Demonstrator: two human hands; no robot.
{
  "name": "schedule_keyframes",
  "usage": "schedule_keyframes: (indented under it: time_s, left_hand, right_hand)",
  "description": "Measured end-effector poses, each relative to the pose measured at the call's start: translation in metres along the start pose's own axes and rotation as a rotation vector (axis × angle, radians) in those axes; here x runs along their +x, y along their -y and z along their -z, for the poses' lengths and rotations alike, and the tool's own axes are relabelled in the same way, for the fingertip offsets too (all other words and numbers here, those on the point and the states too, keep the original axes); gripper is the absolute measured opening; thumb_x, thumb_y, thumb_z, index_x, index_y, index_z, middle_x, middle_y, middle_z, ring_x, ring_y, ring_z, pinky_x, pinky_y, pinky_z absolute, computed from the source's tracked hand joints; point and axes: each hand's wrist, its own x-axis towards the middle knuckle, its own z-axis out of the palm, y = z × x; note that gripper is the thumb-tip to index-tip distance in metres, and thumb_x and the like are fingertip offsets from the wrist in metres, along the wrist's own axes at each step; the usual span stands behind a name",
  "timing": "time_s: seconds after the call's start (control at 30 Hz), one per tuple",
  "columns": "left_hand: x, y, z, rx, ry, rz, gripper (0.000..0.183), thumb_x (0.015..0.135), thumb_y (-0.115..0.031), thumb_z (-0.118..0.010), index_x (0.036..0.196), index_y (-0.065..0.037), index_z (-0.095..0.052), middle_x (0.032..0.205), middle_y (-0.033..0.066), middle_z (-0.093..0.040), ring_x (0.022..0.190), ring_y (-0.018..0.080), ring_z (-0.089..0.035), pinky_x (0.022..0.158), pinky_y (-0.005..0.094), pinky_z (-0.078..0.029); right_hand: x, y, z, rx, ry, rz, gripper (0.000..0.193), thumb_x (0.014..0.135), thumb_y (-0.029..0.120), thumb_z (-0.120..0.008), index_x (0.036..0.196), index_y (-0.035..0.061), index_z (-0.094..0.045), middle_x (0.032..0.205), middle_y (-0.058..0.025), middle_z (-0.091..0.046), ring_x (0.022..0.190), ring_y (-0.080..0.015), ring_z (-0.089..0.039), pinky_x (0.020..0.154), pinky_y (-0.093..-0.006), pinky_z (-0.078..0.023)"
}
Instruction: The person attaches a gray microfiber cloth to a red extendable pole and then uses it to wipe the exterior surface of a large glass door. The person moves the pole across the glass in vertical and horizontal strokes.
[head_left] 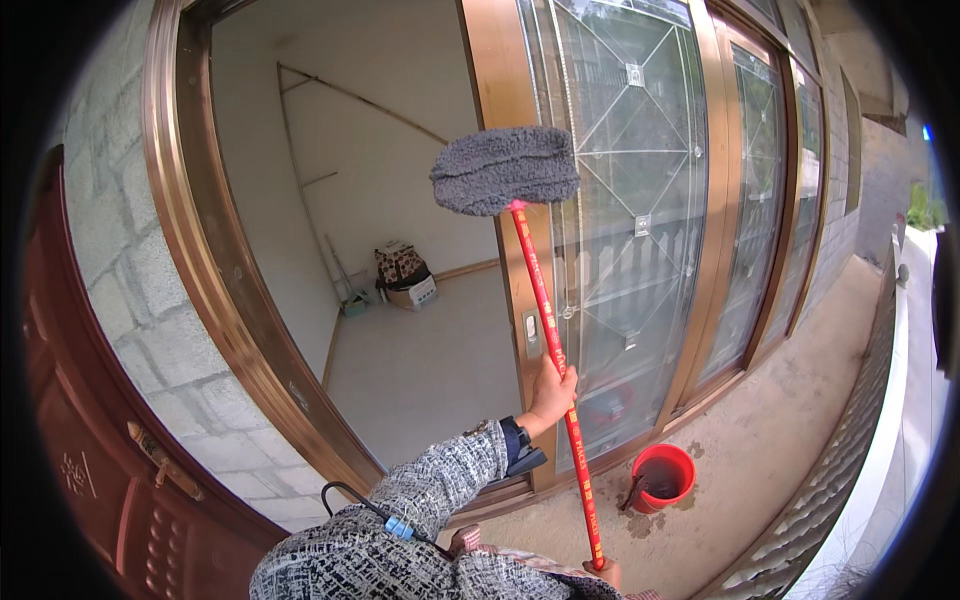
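A grey, fluffy mop head [505,172] is raised on a red pole [575,440] at the upper middle. It lies across the edge of a bronze-framed sliding glass door [615,180]; whether it touches the frame I cannot tell. Partway up the pole, my left hand [550,395] is wrapped round it. Near the pole's lower end at the bottom edge, my right hand [604,573] grips it too, only partly in view. The glass carries a pattern of lines and small square ornaments.
A red bucket [688,478] of dark water stands on the wet-spotted concrete floor, right of the pole. Left are a stone wall [190,330] and a dark red door [130,470]. A balustrade [850,430] runs along the right. Through the opening, a patterned bag [400,265] sits on a box.
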Motion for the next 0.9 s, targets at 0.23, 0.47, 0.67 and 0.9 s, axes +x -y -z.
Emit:
schedule_keyframes:
  time_s: [0.23,0.47,0.67,0.9]
  left_hand:
    - [0.095,-0.059,-0.011,-0.134,-0.005,-0.188,0.023,0.100,-0.010,-0.061,0.112,-0.003,-0.043,0.081,0.0086,-0.059,0.053,0.0200,-0.064,0.047,0.0367,-0.053]
    - [0.306,-0.310,0.038,-0.028,0.011,-0.489,0.013,0.095,-0.013,-0.059,0.089,-0.003,-0.053,0.070,0.0057,-0.058,0.055,0.0164,-0.058,0.052,0.0362,-0.052]
    - [0.317,-0.263,0.031,0.013,-0.076,-0.486,0.011,0.097,-0.012,-0.057,0.100,-0.004,-0.050,0.073,0.0049,-0.057,0.056,0.0161,-0.058,0.052,0.0349,-0.052]
    - [0.163,-0.078,-0.012,-0.101,0.023,-0.187,0.025,0.101,-0.005,-0.060,0.120,-0.005,-0.044,0.083,0.0035,-0.059,0.060,0.0122,-0.061,0.055,0.0305,-0.056]
  right_hand:
    - [0.042,0.101,0.073,-0.036,-0.201,0.269,0.024,0.085,0.022,-0.082,0.092,0.0001,-0.073,0.077,-0.0260,-0.069,0.075,-0.0451,-0.070,0.066,-0.0507,-0.053]
    - [0.096,0.387,0.139,0.341,-0.086,0.590,0.026,0.096,0.024,-0.076,0.091,0.0002,-0.065,0.066,-0.0060,-0.059,0.062,-0.0137,-0.055,0.059,-0.0345,-0.048]
    - [0.159,0.359,0.111,0.423,0.065,0.542,0.031,0.100,0.030,-0.073,0.092,0.0015,-0.064,0.067,-0.0035,-0.055,0.065,-0.0099,-0.050,0.059,-0.0342,-0.046]
    - [0.187,0.157,0.075,0.207,0.102,0.493,0.038,0.097,0.041,-0.075,0.101,0.0025,-0.071,0.082,-0.0050,-0.067,0.075,-0.0183,-0.061,0.066,-0.0387,-0.052]
